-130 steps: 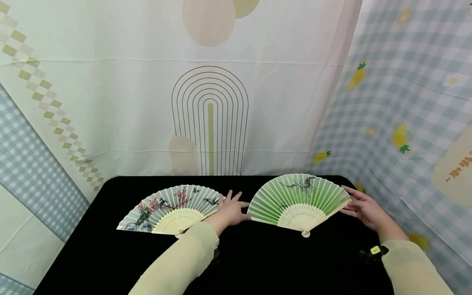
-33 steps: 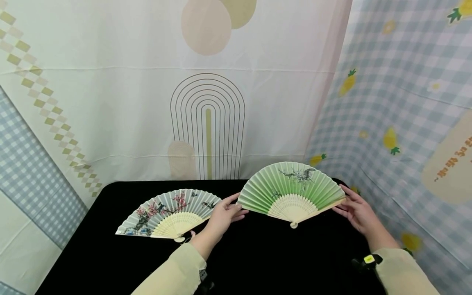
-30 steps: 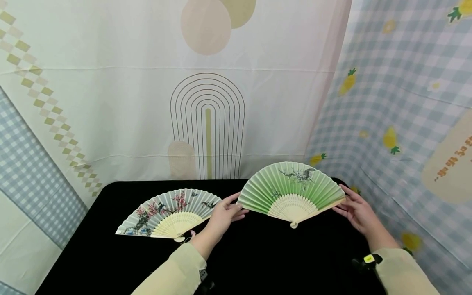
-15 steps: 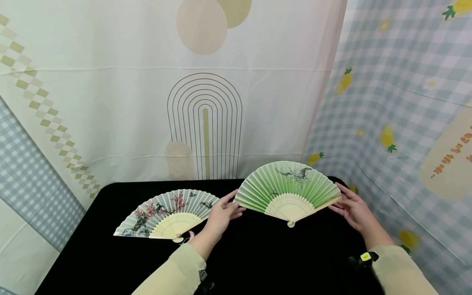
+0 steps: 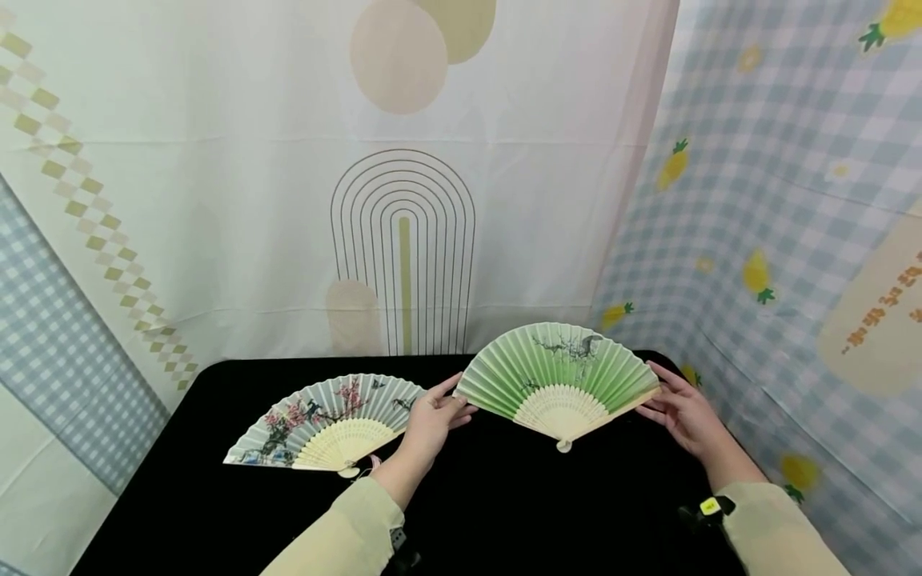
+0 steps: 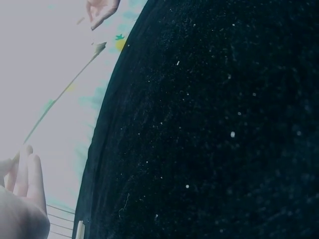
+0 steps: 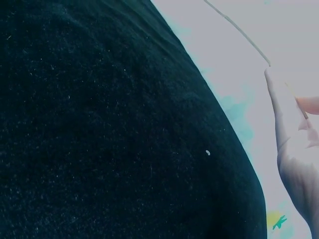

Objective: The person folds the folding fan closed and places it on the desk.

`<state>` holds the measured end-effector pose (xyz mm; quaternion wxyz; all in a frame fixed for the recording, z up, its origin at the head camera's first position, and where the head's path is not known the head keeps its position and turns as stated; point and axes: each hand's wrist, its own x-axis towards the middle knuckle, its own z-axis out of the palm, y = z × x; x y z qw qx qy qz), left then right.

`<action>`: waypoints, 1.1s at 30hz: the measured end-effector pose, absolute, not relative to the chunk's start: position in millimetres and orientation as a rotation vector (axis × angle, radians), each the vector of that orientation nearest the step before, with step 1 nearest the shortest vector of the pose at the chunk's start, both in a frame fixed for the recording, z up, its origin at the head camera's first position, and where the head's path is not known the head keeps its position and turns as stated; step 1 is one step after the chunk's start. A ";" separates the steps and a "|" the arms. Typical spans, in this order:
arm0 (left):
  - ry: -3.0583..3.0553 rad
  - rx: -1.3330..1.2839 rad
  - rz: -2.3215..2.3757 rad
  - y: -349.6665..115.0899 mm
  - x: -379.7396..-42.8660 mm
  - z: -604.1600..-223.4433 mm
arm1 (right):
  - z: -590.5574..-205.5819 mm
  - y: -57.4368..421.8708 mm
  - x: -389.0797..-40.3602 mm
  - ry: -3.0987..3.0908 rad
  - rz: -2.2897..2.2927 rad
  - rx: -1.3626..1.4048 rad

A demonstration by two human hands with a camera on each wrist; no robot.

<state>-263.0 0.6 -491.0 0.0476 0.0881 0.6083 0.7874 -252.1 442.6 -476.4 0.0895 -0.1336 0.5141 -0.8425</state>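
Note:
An open green folding fan (image 5: 547, 380) with a dark branch print and pale ribs is spread between both hands, its pivot pointing toward me. My left hand (image 5: 430, 422) pinches its left end, thumb on top. At the opposite end my right hand (image 5: 684, 418) grips the outer rib. Both wrist views catch the fan nearly edge-on, as a thin line (image 6: 64, 92) raised off the black cloth. A second fan (image 5: 346, 412), white with pink blossoms and a bird, lies spread left of my left hand, which overlaps its right end.
Black cloth covers the table (image 5: 547, 512). A white curtain (image 5: 238, 200) with printed arches hangs behind its far edge. On the right, a blue checked curtain (image 5: 749, 176) with pineapple prints comes close to my right hand.
Since the oldest frame, my left hand has gone from splayed fingers between the fans to pinching the green fan, which has been lifted. Over the last second, hands and fan hold almost still.

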 end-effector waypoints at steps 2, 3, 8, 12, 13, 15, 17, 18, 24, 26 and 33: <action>1.857 0.255 2.408 1.2 -263.3 -490.6 | -475.4 441.1 -252.9 1.546 -2.499 -0.387; 1.856 0.249 2.411 1.3 -263.2 -490.4 | -475.0 440.2 -253.3 1.558 -2.498 -0.382; 1.873 0.228 2.412 -1.3 -262.0 -491.1 | -475.5 434.8 -253.7 1.626 -2.487 -0.336; 1.888 0.248 2.409 -3.7 -260.5 -489.3 | -476.0 431.2 -254.8 1.673 -2.472 -0.317; 1.894 0.259 2.408 -4.2 -259.8 -488.6 | -476.1 430.5 -255.1 1.680 -2.469 -0.321; 1.894 0.260 2.406 -5.0 -258.9 -487.2 | -475.9 429.1 -255.9 1.684 -2.461 -0.328; 1.892 0.259 2.408 -5.6 -258.9 -487.2 | -475.2 427.3 -256.6 1.685 -2.455 -0.345; 1.889 0.252 2.413 -5.8 -258.7 -486.7 | -474.9 426.3 -257.0 1.688 -2.451 -0.356; 1.868 0.199 2.448 -3.8 -259.4 -486.6 | -472.4 422.7 -256.4 1.715 -2.431 -0.368; 1.872 0.191 2.456 -2.9 -259.8 -486.7 | -471.5 421.8 -256.0 1.728 -2.419 -0.359; 1.895 0.175 2.466 -2.1 -260.5 -487.5 | -469.6 417.9 -257.0 1.800 -2.358 -0.349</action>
